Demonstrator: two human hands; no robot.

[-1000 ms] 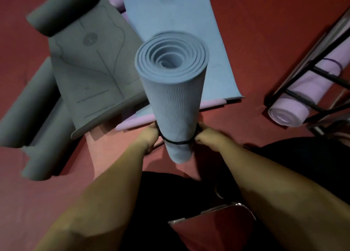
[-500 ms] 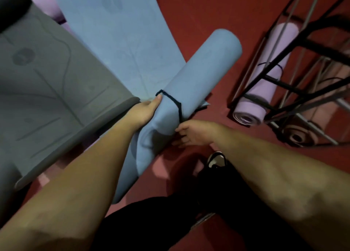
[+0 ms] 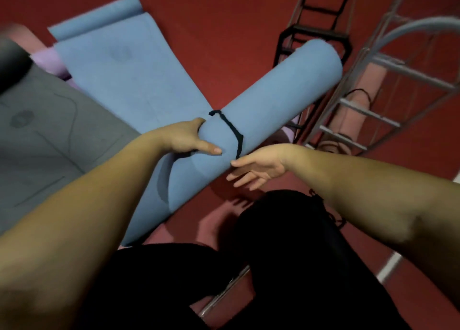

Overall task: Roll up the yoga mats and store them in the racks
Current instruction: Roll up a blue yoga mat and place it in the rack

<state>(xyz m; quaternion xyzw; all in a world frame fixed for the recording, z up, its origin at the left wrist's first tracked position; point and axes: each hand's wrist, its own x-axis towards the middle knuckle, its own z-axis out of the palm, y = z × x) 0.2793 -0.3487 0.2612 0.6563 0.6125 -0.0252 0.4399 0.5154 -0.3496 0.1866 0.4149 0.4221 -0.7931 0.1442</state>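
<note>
A rolled blue yoga mat point(image 3: 271, 108) lies slanted in the air, its far end pointing at the racks on the right. A black strap point(image 3: 230, 130) is tied round its middle. My left hand point(image 3: 184, 139) grips the roll from the left, just below the strap, thumb over the top. My right hand point(image 3: 258, 166) is under the roll with straight fingers touching its underside near the strap. A black metal rack point(image 3: 313, 34) and a grey metal rack point(image 3: 388, 85) stand at the upper right. A rolled pink mat point(image 3: 353, 110) lies in the grey rack.
On the red floor at the left lie an unrolled blue mat point(image 3: 129, 70), a grey mat point(image 3: 49, 130) and a purple mat point(image 3: 49, 60). My dark trouser legs point(image 3: 286, 255) fill the bottom centre. A white floor line point(image 3: 390, 267) runs at the lower right.
The blue roll went from standing upright between both hands to slanting toward the racks. My right hand let go of the strap and opened under the roll. The view swung right.
</note>
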